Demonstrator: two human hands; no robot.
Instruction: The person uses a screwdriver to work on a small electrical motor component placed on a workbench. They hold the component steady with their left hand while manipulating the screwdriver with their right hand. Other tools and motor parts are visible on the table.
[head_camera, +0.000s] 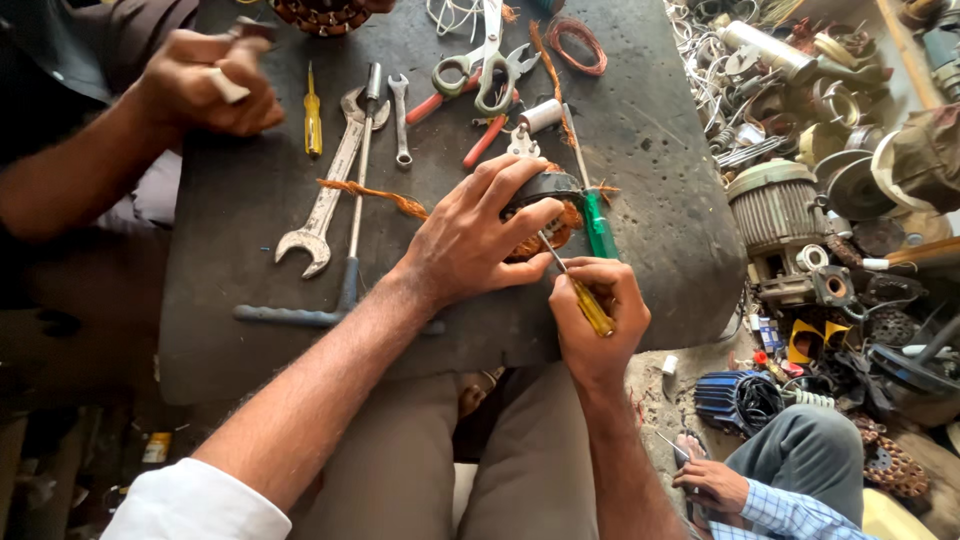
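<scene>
My left hand (480, 235) grips a small black round motor part with copper winding (553, 212) on the dark work board (250, 330). My right hand (598, 310) holds a thin yellow-handled screwdriver (590, 305), its metal tip pushed into the winding beside my left thumb. A green-handled screwdriver (598, 222) lies just right of the part. A loose strand of copper wire (375, 195) trails left of my left hand.
Spanners (325, 205), a T-handled tool (345, 290), a small yellow screwdriver (313, 118), pliers and scissors (490, 60) lie on the board. Another person's hands (205, 85) work at the upper left. Motor scrap (775, 215) crowds the right floor; a third person's hand (715, 480) shows lower right.
</scene>
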